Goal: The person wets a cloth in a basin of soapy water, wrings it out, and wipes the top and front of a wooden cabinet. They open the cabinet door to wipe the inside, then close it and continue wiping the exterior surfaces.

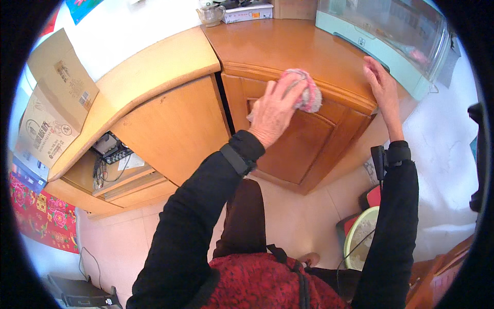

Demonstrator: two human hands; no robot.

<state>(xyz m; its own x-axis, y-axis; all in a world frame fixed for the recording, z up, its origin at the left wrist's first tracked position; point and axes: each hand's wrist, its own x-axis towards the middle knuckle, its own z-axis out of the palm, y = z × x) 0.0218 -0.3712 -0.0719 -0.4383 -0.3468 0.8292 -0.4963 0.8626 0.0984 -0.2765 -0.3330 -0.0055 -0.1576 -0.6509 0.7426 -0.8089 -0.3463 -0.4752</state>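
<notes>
My left hand (273,110) holds a folded pink and grey cloth (310,96) against the moulded front edge of a reddish-brown wooden corner cabinet (293,143). The fingers curl over the cloth, and part of it shows beyond them. At the right end of the cabinet top (270,42), my right hand (382,85) is raised on its side near the edge, its fingers together and nothing seen in it. Whether it touches the wood I cannot tell. Just beyond it stands a mint-green case with a clear cover (370,38).
A lighter wooden cabinet (173,127) adjoins on the left, with cardboard packaging (58,112) on top and electronics with cables (112,148) inside. A glass teapot (211,14) stands at the back. On the floor at right is a green-rimmed basin (351,247); a cable hangs by my right arm.
</notes>
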